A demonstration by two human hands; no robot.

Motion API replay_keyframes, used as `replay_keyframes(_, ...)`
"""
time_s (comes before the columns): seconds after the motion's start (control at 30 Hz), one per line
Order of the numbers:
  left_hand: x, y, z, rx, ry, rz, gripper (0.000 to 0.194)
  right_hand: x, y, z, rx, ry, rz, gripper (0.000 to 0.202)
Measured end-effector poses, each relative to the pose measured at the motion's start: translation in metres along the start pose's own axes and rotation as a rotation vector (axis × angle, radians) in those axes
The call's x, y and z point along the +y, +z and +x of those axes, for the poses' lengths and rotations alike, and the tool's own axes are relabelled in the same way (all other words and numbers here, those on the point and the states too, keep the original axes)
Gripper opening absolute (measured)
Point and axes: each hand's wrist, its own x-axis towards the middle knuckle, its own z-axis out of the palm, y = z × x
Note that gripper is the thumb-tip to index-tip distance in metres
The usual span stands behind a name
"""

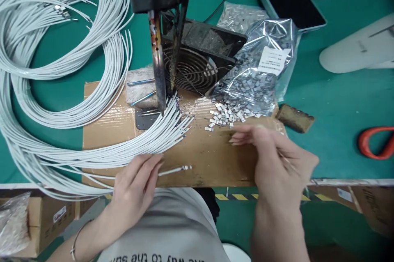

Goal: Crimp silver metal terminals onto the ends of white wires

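Note:
My left hand (135,184) is closed around a white cable (172,171), its fingers pressed together. The cable's end, with a small metallic piece on it, points right over the cardboard. My right hand (273,155) hovers just right of a pile of small silvery-white connector pieces (226,115), slightly blurred, thumb and fingertips reaching left. A thin pale strand (287,162) shows in its curled fingers; its kind is unclear. Just above my left hand, a thick bundle of white cables (147,143) fans out on the cardboard sheet (212,163).
A dark stand with a soldering iron (158,65) rises over the cable ends. Behind it sits a black fan (193,65). A clear bag of connectors (255,77), a brown sponge (295,118), a phone (291,1), red-handled scissors (366,143) and coiled cables (113,56) lie around.

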Motion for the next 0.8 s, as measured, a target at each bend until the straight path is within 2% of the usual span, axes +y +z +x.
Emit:
replay_keyframes(0.1, -0.001, 0.003, 0.002, 0.026, 0.043, 0.169, 0.029, -0.005, 0.007, -0.001, -0.133, -0.126, -0.133, 0.007)
replay_keyframes(0.33, -0.002, -0.003, 0.006, 0.048, 0.012, 0.253, 0.022, -0.005, 0.016, 0.008, -0.309, -0.379, -0.412, 0.009)
replay_keyframes(0.4, -0.003, -0.005, 0.006, 0.035, 0.007, 0.270, 0.020, -0.007, 0.016, 0.010, -0.359, -0.412, -0.476, 0.011)
replay_keyframes(0.63, 0.000, -0.019, 0.009, -0.101, 0.016, 0.295, 0.019, -0.015, 0.008, 0.014, -0.421, -0.332, -0.506, 0.007)
replay_keyframes(0.73, 0.005, -0.032, 0.012, -0.163, -0.009, 0.191, 0.023, -0.016, 0.004, 0.011, -0.412, -0.187, -0.357, 0.007)
replay_keyframes(0.8, 0.008, -0.039, 0.014, -0.231, -0.080, 0.019, 0.024, -0.017, 0.004, 0.006, -0.390, -0.086, -0.231, 0.010)
